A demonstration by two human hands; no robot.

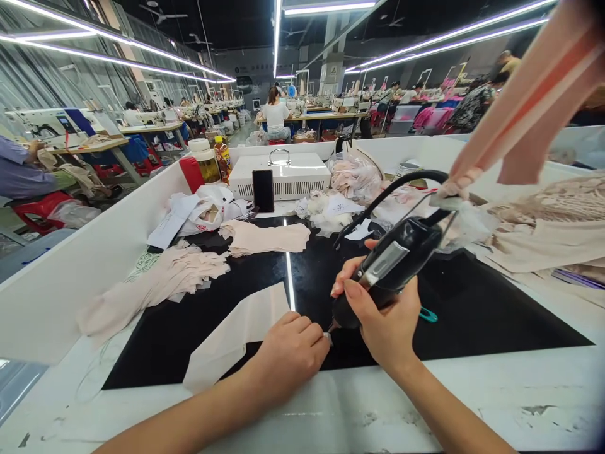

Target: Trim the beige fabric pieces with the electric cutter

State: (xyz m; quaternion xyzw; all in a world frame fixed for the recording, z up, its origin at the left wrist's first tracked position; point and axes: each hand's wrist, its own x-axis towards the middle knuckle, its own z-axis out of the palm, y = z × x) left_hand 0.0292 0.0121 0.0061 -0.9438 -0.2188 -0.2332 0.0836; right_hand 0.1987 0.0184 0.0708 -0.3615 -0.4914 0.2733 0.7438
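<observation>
My right hand (390, 321) grips a black corded handheld power tool (394, 258) with a silver plate on its side, tilted so its tip points down and left. The tip is close to the fingertips of my left hand (293, 353); whether they touch, I cannot tell. My left hand is closed low over the black board, on a pale pink fabric piece (236, 334) that spreads out to its left. A small whitish edge shows at the fingertips. Pink cloth strips (524, 120) are tied to the tool's upper end and run up out of view.
Pale fabric stacks lie on the black board (496, 315), one at the left (155, 284) and one at the back (269, 238). Behind stand a phone (263, 190) and a white vented box (283, 173). A teal clip (428, 314) is right of the tool.
</observation>
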